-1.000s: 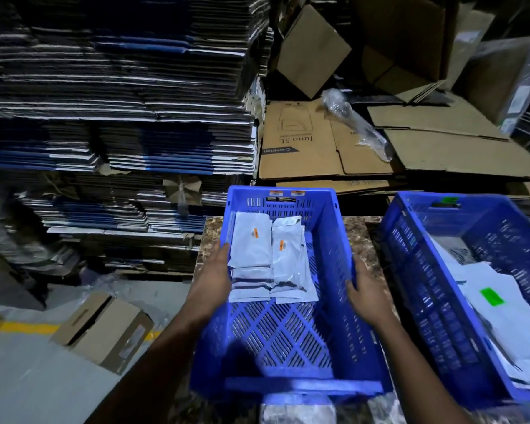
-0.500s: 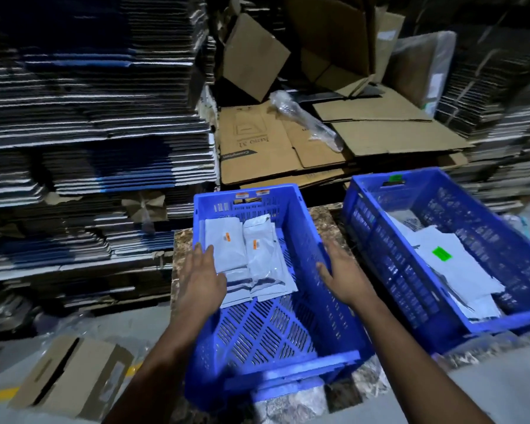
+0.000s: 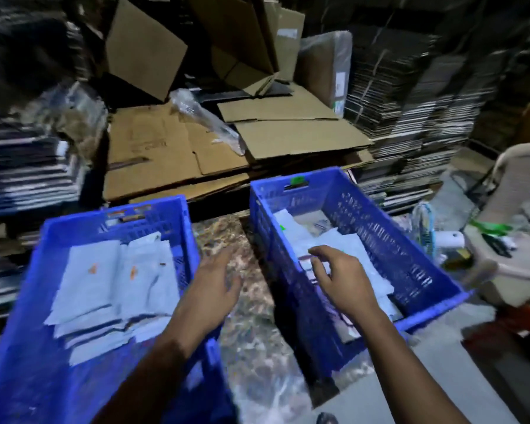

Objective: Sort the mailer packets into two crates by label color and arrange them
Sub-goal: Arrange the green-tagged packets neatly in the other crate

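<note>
Stacks of flattened cardboard (image 3: 416, 96) fill the space behind the bench (image 3: 245, 335), with loose brown sheets (image 3: 178, 157) lying flat just beyond its far edge and a crumpled clear plastic wrap (image 3: 205, 120) resting on them. The bench has a mottled, speckled top, and two blue crates stand on it side by side with a strip of bare top between them.

The left crate (image 3: 22, 347) sits at the bench's left side and holds grey mailer packets with orange labels (image 3: 110, 280), laid flat in two overlapping rows against its far half. The right crate (image 3: 389, 258) sits at the bench's right side, angled slightly, with a green tag on its far rim; inside lie pale packets (image 3: 358, 249) in a loose pile, one showing a spot of green near the far left corner.

To the right of the bench stands a pale plastic chair (image 3: 514, 191) with small items on its seat, too blurred to name.

The left hand (image 3: 211, 289) hovers over the strip of bench between the crates, fingers straight and spread, holding nothing. The right hand (image 3: 340, 276) is over the right crate, just above the pale packets, fingers loosely curled downward; whether they touch a packet cannot be told through the blur.
</note>
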{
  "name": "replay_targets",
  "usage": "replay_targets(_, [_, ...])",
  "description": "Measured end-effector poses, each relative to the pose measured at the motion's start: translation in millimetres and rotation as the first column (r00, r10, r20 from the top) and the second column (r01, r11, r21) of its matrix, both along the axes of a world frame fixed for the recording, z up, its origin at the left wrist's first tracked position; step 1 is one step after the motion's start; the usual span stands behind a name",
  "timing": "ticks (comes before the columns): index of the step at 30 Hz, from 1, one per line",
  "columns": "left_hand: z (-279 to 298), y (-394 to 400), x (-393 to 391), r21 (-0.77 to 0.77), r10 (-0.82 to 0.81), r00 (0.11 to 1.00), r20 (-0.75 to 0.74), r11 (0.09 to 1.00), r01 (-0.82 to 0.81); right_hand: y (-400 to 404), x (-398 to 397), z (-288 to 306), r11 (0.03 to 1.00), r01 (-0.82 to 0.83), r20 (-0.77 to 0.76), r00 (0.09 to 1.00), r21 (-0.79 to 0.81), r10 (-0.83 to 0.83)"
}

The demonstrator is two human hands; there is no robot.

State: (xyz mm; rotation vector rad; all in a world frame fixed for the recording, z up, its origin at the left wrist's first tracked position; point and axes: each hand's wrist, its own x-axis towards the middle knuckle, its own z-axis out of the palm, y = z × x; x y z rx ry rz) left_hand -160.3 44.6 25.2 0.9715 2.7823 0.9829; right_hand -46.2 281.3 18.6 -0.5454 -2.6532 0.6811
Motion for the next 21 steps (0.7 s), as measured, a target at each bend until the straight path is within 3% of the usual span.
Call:
replay_targets(5, [-26, 106, 16, -0.013, 0.072, 0.986, 0.150, 0.997, -0.071, 101, 17, -29, 0.997, -0.053, 0.165, 0.984, -0.060, 0.062])
replay_targets(10, [-40, 164, 20, -0.025, 0.157, 0.961, 0.229, 0.988, -0.155, 128, 12, -43, 0.984, -0.174, 0.307, 0.935, -0.032, 0.176])
replay_targets(13, [-35, 180, 24, -0.023, 0.211, 0.946, 0.246, 0.977, -0.212, 124, 5, -50, 0.975, -0.221, 0.438, 0.875, -0.020, 0.207])
replay_targets(21, [-39, 166, 27, -0.061, 0.233, 0.942, 0.243, 0.972, -0.225, 112, -10, -68, 0.955, -0.278, 0.578, 0.764, -0.107, 0.287])
